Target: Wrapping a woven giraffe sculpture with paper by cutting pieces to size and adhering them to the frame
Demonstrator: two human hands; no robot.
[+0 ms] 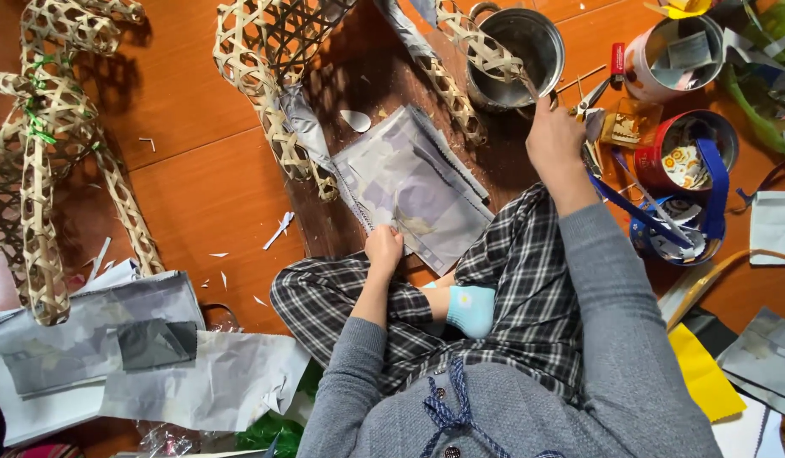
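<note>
I sit cross-legged on an orange-brown floor. My left hand (384, 248) presses down on the near edge of a grey, paper-covered sheet (414, 182) lying in front of my knees. My right hand (552, 140) is raised at the rim of a metal pot (518, 53) and grips a thin brush handle (529, 88) that dips toward the pot. A woven bamboo frame (269, 64), partly papered, stands just beyond the sheet, with one leg running past the pot.
A second bamboo lattice frame (44, 170) lies at far left. Grey paper sheets (146, 356) pile at lower left. Open tins (677, 51) (688, 153), scissors (592, 95), blue ribbon (715, 182) and yellow paper (702, 373) crowd the right side. Paper scraps dot the floor.
</note>
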